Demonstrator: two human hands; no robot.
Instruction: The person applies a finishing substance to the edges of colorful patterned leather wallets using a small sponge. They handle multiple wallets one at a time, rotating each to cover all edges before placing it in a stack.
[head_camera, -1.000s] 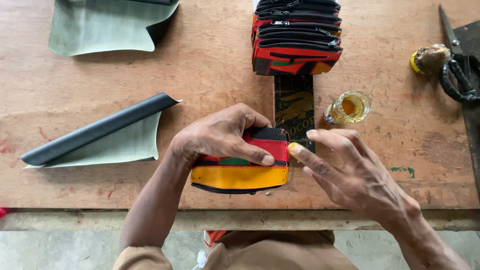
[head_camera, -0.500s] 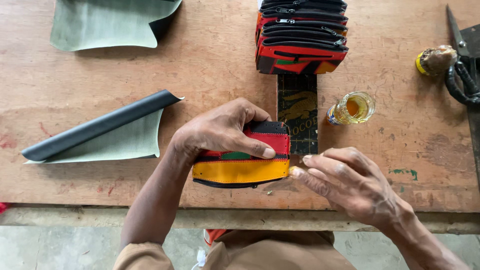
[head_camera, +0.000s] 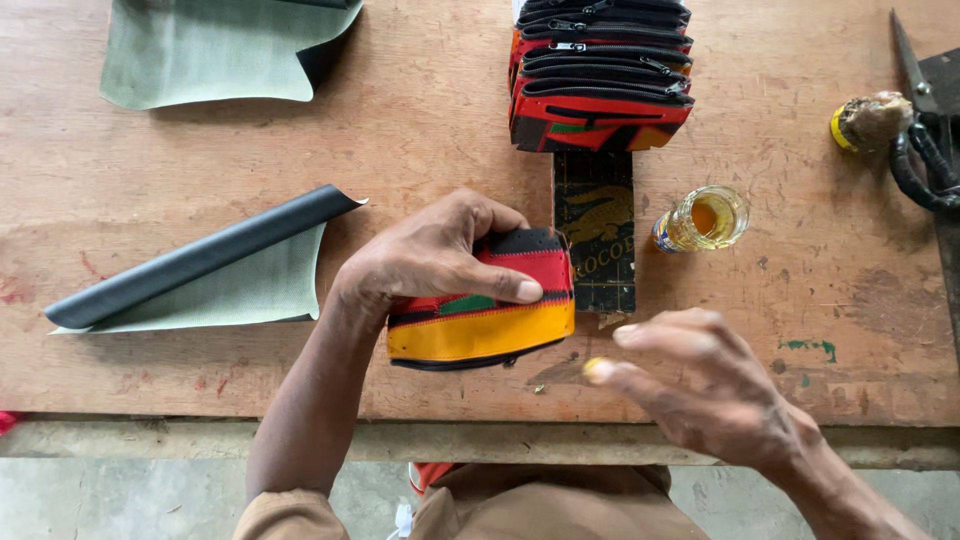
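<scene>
Near the lower middle of the frame, the left hand (head_camera: 430, 265) grips a small fabric pouch (head_camera: 482, 320) with red, green and yellow stripes and a black edge, fingers curled over its top and thumb pressed along the front, holding it against the wooden bench (head_camera: 420, 130). The right hand (head_camera: 715, 395) hovers just to the right of the pouch, apart from it, fingers loosely spread and holding nothing; a yellowish smear shows on one fingertip, probably glue.

At the top centre a stack of finished-looking zip pouches (head_camera: 600, 75) in the same colours stands in a row, which suggests that several pieces are done and the one in hand is among those left to finish. A dark patterned strip (head_camera: 595, 230) lies flat between that stack and the held pouch.

To the right of the strip sits a small glass jar (head_camera: 705, 218), open, with an amber liquid in its lower part. Further right, at the frame edge, are scissors (head_camera: 920, 120) and a small round yellow-rimmed object (head_camera: 868, 120), too unclear to name.

On the left lies a partly rolled dark sheet (head_camera: 200, 265) with a pale green underside, and another green sheet (head_camera: 220, 50) lies in the upper left corner; both look uncut for now.
</scene>
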